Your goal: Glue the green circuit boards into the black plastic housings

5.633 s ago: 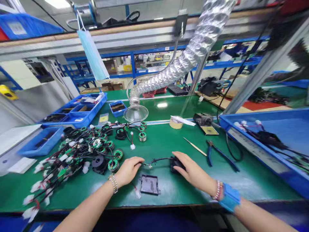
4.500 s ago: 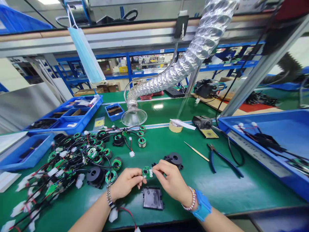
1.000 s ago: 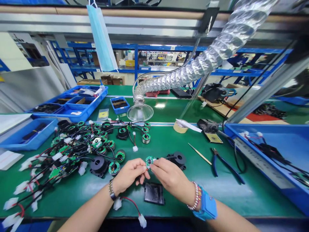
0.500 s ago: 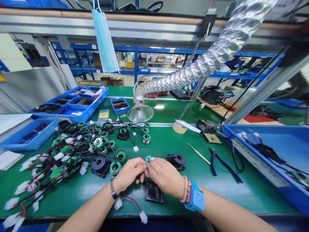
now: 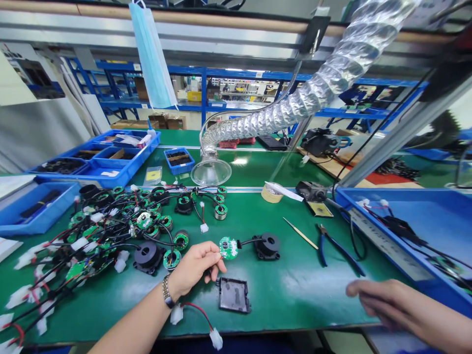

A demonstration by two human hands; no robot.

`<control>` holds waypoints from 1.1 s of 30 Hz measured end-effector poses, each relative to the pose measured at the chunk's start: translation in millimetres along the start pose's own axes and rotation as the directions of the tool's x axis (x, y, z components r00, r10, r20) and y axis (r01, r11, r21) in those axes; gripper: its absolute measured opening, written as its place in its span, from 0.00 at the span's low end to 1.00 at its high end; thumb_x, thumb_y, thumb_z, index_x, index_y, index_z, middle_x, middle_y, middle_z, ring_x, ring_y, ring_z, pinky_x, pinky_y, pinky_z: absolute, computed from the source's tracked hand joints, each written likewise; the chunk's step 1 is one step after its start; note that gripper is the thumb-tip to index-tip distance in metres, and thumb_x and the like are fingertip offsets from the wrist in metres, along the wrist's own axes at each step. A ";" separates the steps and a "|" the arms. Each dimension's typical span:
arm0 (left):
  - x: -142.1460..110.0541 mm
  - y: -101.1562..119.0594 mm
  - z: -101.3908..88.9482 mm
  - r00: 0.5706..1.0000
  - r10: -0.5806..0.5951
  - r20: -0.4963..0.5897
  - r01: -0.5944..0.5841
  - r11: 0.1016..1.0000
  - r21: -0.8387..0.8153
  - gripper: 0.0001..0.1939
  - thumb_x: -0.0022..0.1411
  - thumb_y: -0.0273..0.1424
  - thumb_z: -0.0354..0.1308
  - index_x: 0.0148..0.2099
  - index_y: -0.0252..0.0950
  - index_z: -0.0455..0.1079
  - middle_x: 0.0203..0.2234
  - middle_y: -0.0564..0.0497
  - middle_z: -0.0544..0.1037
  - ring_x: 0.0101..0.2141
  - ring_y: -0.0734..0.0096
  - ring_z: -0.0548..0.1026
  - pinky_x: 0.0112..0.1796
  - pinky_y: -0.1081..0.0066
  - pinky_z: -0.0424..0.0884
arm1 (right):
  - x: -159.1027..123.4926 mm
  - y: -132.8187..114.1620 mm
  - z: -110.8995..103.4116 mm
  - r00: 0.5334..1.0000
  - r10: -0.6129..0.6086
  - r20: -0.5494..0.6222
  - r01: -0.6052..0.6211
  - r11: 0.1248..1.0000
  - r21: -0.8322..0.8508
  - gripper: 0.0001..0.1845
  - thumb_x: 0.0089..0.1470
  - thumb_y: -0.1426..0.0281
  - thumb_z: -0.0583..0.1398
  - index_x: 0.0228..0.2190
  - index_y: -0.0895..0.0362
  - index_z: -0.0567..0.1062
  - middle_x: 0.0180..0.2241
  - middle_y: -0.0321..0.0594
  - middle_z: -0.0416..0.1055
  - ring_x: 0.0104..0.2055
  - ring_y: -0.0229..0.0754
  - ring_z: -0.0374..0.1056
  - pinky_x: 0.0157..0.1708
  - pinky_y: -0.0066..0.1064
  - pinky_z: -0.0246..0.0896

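"Doing what with the left hand (image 5: 196,265)?"
"Pinching a green circuit board (image 5: 229,249) at its left edge — between thumb and forefinger, beyond a shallow black case (image 5: 234,296), joined by cable (image 5: 249,241) to a ring-shaped housing (image 5: 267,247)."
"And with the right hand (image 5: 391,301)?"
"Stretched near the blue bin (image 5: 435,206) with fingers extended, unclenched — too blurred to tell their spacing."
"And in the bin?"
"Black cables (image 5: 407,235), white plugs (image 5: 384,202). Overhead, a crinkled foil duct (image 5: 295,107)."

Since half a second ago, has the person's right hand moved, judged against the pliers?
Yes, rightward: the right hand was left of the pliers, at the circuit board; now it is mostly to their right.
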State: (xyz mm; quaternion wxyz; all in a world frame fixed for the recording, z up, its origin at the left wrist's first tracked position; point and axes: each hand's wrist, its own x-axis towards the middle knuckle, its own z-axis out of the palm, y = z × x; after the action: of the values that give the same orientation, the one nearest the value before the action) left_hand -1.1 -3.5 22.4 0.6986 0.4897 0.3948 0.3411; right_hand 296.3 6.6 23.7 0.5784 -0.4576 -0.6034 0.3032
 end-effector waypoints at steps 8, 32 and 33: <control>1.7 -1.5 -0.7 0.999 0.025 -0.019 -0.025 1.000 0.014 0.15 0.54 0.40 0.57 0.27 0.32 0.63 0.21 0.51 0.73 0.16 0.80 0.66 0.15 0.81 0.57 | 67.2 31.3 -22.2 0.653 0.727 -0.211 -0.480 0.613 0.627 0.07 0.55 0.70 0.55 0.31 0.62 0.67 0.26 0.40 0.66 0.27 0.36 0.66 0.22 0.28 0.66; -3.0 -3.6 3.8 0.998 0.062 -0.010 -0.061 0.997 0.050 0.16 0.53 0.42 0.57 0.29 0.34 0.61 0.23 0.50 0.75 0.17 0.79 0.67 0.15 0.80 0.58 | 0.3 -47.5 53.3 0.922 0.377 -0.088 -0.284 0.814 0.506 0.24 0.52 0.53 0.54 0.30 0.63 0.72 0.24 0.43 0.72 0.19 0.36 0.65 0.17 0.28 0.64; -3.5 -3.9 4.3 0.998 0.070 -0.008 -0.069 0.996 0.062 0.16 0.53 0.42 0.56 0.29 0.34 0.61 0.23 0.50 0.75 0.17 0.79 0.67 0.15 0.80 0.58 | -8.2 -50.7 57.3 0.950 0.296 -0.100 -0.227 0.875 0.429 0.24 0.52 0.53 0.54 0.32 0.62 0.73 0.24 0.43 0.72 0.20 0.38 0.66 0.19 0.30 0.65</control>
State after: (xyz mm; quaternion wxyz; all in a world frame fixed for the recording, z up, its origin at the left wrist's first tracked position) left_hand 1.4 -9.4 20.4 0.6687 0.5228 0.3915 0.3552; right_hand 229.5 -11.5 57.1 0.6625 -0.4260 -0.4092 0.4607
